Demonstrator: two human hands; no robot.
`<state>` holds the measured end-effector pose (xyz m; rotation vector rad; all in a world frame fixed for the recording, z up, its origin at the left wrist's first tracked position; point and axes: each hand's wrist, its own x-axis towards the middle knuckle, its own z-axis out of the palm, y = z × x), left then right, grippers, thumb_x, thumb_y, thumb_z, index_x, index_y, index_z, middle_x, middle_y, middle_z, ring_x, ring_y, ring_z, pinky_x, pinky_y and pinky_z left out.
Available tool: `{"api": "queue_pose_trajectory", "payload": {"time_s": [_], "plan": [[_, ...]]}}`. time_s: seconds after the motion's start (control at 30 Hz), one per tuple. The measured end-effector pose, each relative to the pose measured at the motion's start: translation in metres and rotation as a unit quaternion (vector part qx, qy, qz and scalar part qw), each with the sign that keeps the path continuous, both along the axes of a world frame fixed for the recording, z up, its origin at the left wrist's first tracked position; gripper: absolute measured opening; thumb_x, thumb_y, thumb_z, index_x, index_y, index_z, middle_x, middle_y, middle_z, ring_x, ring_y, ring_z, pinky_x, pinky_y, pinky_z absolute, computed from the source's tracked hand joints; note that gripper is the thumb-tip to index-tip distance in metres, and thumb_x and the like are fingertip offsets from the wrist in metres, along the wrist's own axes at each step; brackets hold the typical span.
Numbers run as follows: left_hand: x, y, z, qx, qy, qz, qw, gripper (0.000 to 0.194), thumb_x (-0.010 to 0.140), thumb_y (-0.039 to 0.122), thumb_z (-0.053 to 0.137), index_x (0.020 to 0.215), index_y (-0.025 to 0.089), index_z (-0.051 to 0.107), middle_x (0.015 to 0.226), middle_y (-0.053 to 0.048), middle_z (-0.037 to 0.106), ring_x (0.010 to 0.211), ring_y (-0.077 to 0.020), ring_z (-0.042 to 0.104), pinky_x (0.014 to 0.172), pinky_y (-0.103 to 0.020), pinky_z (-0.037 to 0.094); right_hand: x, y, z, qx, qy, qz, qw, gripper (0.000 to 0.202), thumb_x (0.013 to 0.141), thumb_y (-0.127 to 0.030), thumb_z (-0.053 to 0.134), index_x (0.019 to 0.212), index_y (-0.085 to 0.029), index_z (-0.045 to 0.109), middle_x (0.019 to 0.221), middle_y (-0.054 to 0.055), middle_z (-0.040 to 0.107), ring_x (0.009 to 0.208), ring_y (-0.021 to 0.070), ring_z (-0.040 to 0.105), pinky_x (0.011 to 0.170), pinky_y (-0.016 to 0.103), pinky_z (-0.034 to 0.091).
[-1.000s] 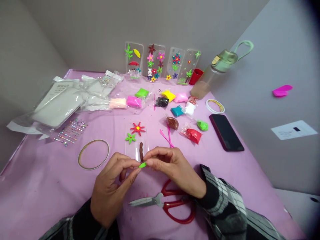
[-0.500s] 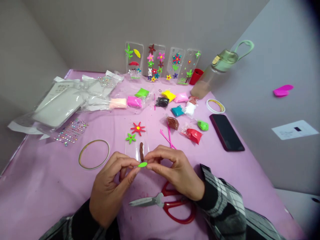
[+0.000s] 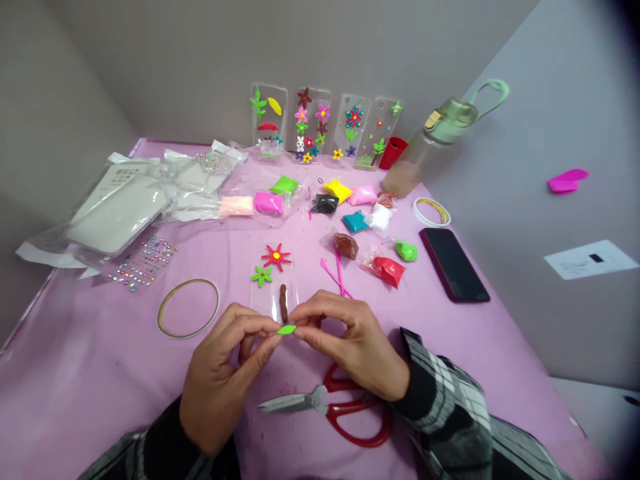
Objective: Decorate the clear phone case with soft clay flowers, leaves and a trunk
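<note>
A small pointed green clay leaf [image 3: 287,330] is pinched at its two ends between my left hand [image 3: 227,373] and my right hand [image 3: 353,340]. Just behind it lies a clear phone case [image 3: 256,301], its near part hidden by my hands. The case bears a red clay flower [image 3: 276,257] with a yellow centre, a green flower [image 3: 261,276] and an upright brown clay strip [image 3: 284,303]. Red-handled scissors [image 3: 316,400] rest below my hands, one handle partly under my right hand.
Several bagged clay pieces, one a red packet [image 3: 387,270], lie past my hands. Pink tools [image 3: 330,275] lie nearer. A phone [image 3: 454,265] and a bottle [image 3: 420,150] are at the right. Left are a tape ring [image 3: 188,308] and packaged cases [image 3: 117,213]. Decorated cases [image 3: 313,123] lean at the back.
</note>
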<state>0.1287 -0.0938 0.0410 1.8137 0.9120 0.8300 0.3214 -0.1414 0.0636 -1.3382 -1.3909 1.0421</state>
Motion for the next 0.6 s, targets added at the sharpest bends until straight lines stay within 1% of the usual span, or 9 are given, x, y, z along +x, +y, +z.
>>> {"api": "queue_pose_trajectory", "payload": {"time_s": [0.1,0.23,0.33,0.47,0.6], "plan": [[0.0001,-0.0003,-0.0005,0.000,0.002,-0.005,1.000,0.015,0.092,0.016,0.061,0.097,0.029,0.067,0.082,0.004,0.055,0.067,-0.0118,0.051,0.062,-0.023,0.040,0.0006,0.0002,0.0004,0.007,0.001,0.009,1.000,0.007,0.088,-0.017,0.069,0.092,-0.020,0.074,0.083,0.001,0.068,0.078,0.0150,0.061,0.072,0.029,0.049],[-0.0003,0.0001,-0.0018,0.002,0.006,-0.009,1.000,0.014,0.092,0.016,0.060,0.097,0.028,0.066,0.084,0.003,0.056,0.067,-0.0117,0.050,0.063,-0.023,0.040,0.0008,0.0005,0.0012,0.013,-0.005,0.011,1.000,0.010,0.088,-0.015,0.069,0.095,-0.019,0.074,0.085,0.002,0.068,0.079,0.0145,0.062,0.072,0.028,0.048],[-0.0003,0.0003,-0.0021,0.004,0.008,-0.009,1.000,0.014,0.092,0.016,0.060,0.097,0.027,0.066,0.084,0.004,0.055,0.067,-0.0115,0.050,0.062,-0.023,0.040,0.0006,0.0007,0.0015,0.025,-0.004,0.014,1.000,0.008,0.088,-0.014,0.069,0.093,-0.019,0.074,0.084,0.002,0.069,0.079,0.0143,0.062,0.073,0.028,0.049],[-0.0006,0.0000,-0.0021,0.008,0.006,-0.008,1.000,0.014,0.092,0.016,0.060,0.097,0.028,0.066,0.084,0.004,0.056,0.066,-0.0111,0.050,0.062,-0.023,0.040,0.0005,0.0004,0.0019,0.038,-0.009,0.016,0.999,0.012,0.087,-0.010,0.069,0.096,-0.018,0.073,0.085,0.002,0.069,0.079,0.0135,0.063,0.073,0.026,0.050],[-0.0018,-0.0001,-0.0031,0.006,0.001,-0.010,1.000,0.014,0.093,0.016,0.060,0.098,0.028,0.066,0.085,0.004,0.055,0.067,-0.0111,0.050,0.063,-0.023,0.041,0.0009,0.0001,0.0016,0.040,-0.011,0.024,0.999,0.009,0.088,-0.012,0.068,0.094,-0.016,0.074,0.085,0.003,0.069,0.079,0.0131,0.063,0.073,0.026,0.049]]}}
